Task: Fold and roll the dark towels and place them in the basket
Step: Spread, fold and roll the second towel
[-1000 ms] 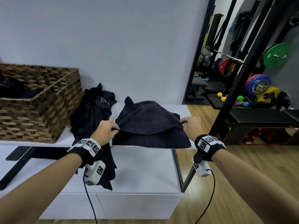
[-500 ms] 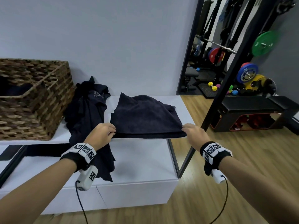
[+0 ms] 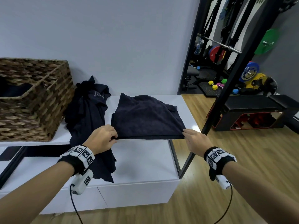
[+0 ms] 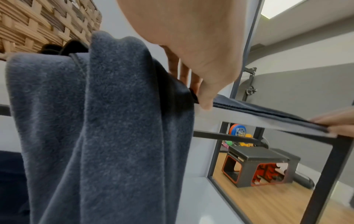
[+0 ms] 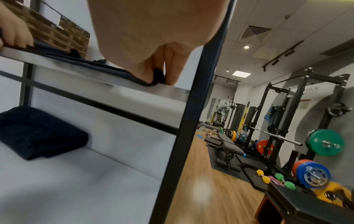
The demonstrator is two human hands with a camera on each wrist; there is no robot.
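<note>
A dark navy towel (image 3: 145,117), folded over on itself, lies on the white upper shelf (image 3: 186,109), its near edge along the shelf's front. My left hand (image 3: 103,138) pinches the near left corner; in the left wrist view that hand (image 4: 199,97) grips the towel edge (image 4: 268,112). My right hand (image 3: 192,139) pinches the near right corner, seen in the right wrist view as thumb and fingers (image 5: 159,77) on the towel corner (image 5: 153,81). A woven wicker basket (image 3: 37,101) stands at the left with dark cloth inside.
A second dark towel (image 3: 89,120) hangs in a heap over the shelf's front beside the basket. A folded dark towel (image 5: 38,136) lies on the lower shelf. A black metal post (image 3: 226,88) rises at the shelf's right end. Gym benches and weight plates (image 3: 249,73) stand beyond on the wood floor.
The top layer, lifted into a peak a second ago, now lies flat. Both hands have drawn the towel's near corners to the shelf's front edge.
</note>
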